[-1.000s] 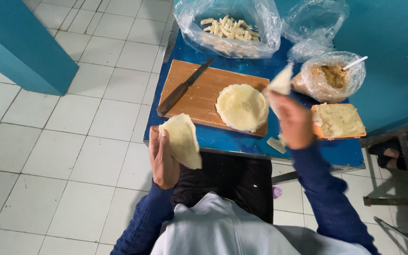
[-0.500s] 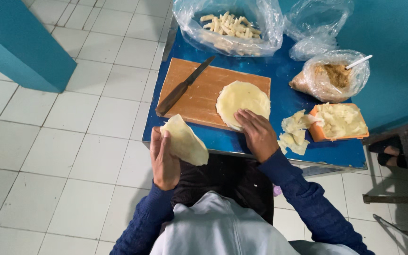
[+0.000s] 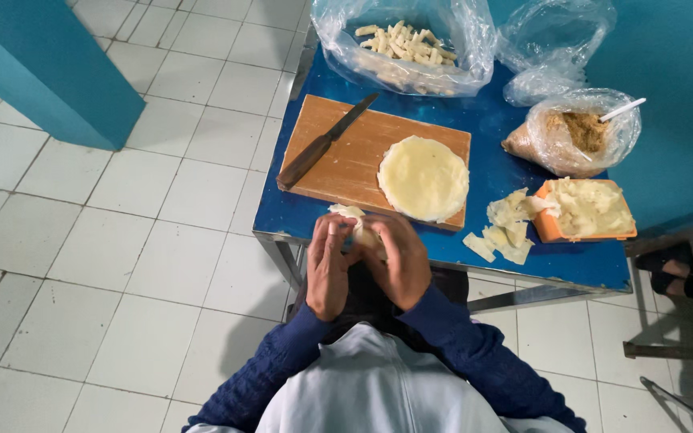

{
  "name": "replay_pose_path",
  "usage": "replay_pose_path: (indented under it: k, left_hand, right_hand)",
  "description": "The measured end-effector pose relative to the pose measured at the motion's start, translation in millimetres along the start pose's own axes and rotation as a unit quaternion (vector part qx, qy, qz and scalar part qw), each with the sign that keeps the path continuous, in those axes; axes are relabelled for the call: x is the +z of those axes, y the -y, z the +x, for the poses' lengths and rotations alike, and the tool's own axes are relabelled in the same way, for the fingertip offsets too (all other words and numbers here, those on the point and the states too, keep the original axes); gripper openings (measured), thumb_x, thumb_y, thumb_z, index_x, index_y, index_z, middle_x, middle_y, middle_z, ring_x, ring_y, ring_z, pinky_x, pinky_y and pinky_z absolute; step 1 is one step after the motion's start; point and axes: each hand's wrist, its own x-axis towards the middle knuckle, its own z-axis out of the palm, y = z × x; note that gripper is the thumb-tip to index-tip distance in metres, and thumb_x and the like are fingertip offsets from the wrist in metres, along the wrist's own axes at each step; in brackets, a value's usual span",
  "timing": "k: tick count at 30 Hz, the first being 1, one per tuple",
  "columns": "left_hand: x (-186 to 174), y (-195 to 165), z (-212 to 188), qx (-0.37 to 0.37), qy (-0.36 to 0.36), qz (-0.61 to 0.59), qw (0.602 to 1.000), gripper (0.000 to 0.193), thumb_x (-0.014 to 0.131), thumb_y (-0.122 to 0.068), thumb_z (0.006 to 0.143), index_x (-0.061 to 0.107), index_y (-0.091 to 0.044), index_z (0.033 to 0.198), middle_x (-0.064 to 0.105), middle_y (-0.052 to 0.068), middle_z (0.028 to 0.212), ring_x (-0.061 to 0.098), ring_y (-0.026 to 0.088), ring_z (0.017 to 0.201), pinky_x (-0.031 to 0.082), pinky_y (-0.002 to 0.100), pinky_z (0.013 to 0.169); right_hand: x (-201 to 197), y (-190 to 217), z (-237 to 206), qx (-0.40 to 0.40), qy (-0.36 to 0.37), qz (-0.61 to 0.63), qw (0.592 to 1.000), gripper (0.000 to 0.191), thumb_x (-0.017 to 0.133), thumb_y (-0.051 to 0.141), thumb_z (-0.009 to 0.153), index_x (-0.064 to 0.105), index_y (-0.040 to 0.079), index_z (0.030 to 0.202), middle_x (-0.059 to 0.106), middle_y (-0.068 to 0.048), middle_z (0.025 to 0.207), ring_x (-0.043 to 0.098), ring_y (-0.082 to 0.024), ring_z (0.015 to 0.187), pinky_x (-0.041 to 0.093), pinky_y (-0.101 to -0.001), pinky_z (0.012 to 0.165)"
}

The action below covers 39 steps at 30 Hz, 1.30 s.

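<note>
Both hands meet at the near edge of the blue table (image 3: 483, 180). My left hand (image 3: 329, 269) and my right hand (image 3: 399, 261) close together around a pale dough wrapper (image 3: 354, 220), which is mostly hidden between the fingers. Just beyond them a stack of round pale wrappers (image 3: 423, 178) lies on the wooden cutting board (image 3: 346, 160). A dark-handled knife (image 3: 324, 143) rests diagonally on the board's left part.
At the back stands a clear bag of pale stick-shaped pieces (image 3: 403, 48). A bag of brown filling with a white spoon (image 3: 575, 136) and an orange tray of pale pieces (image 3: 587, 210) are at right, with torn dough scraps (image 3: 507, 228) beside it. White tiled floor lies left.
My right hand came back from the wrapper stack to my left hand. The wrapper that lay flat on my left palm is now folded between both hands.
</note>
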Motion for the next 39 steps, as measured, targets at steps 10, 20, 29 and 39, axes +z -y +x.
replay_pose_path:
  k: [10,20,29,39]
  left_hand:
    - [0.0,11.2,8.0,0.046,0.041,0.068,0.996,0.034,0.071,-0.003,0.096,0.047,-0.006,0.12,0.06,0.008,0.106,0.064,0.014,0.094,0.055,0.028,0.079]
    - [-7.4,32.1,8.3,0.103,0.067,0.16,0.979,0.014,0.062,-0.011,0.11,0.053,-0.003,0.103,0.065,0.005,0.089,0.061,0.009,0.08,0.052,0.024,0.072]
    - [8.8,29.1,5.8,0.063,0.069,0.058,0.994,0.01,0.057,-0.01,0.108,0.051,-0.003,0.111,0.063,0.004,0.095,0.06,0.008,0.08,0.05,0.023,0.07]
    - [26.3,2.2,-14.2,0.164,0.121,0.18,0.962,0.025,0.065,0.005,0.098,0.048,0.001,0.116,0.051,0.008,0.117,0.058,0.011,0.105,0.058,0.026,0.088]
  right_hand:
    - [4.8,-66.0,-38.3,0.321,0.046,0.414,0.85,0.022,0.061,0.015,0.104,0.072,-0.002,0.112,0.071,0.002,0.099,0.062,-0.005,0.093,0.05,-0.0218,0.083]
    - [2.1,-77.1,-64.0,0.385,-0.028,0.558,0.735,0.009,0.068,0.009,0.105,0.071,0.001,0.106,0.065,0.001,0.09,0.058,-0.008,0.081,0.045,-0.0224,0.069]
    - [-6.5,-71.4,-63.2,0.41,-0.047,0.658,0.63,0.015,0.061,0.009,0.102,0.067,0.0,0.111,0.072,-0.01,0.104,0.072,-0.019,0.093,0.059,-0.0333,0.082]
    - [-11.3,-52.6,-55.7,0.354,-0.052,0.542,0.761,0.026,0.061,0.003,0.1,0.065,-0.007,0.125,0.074,-0.011,0.108,0.071,-0.016,0.094,0.057,-0.0307,0.087]
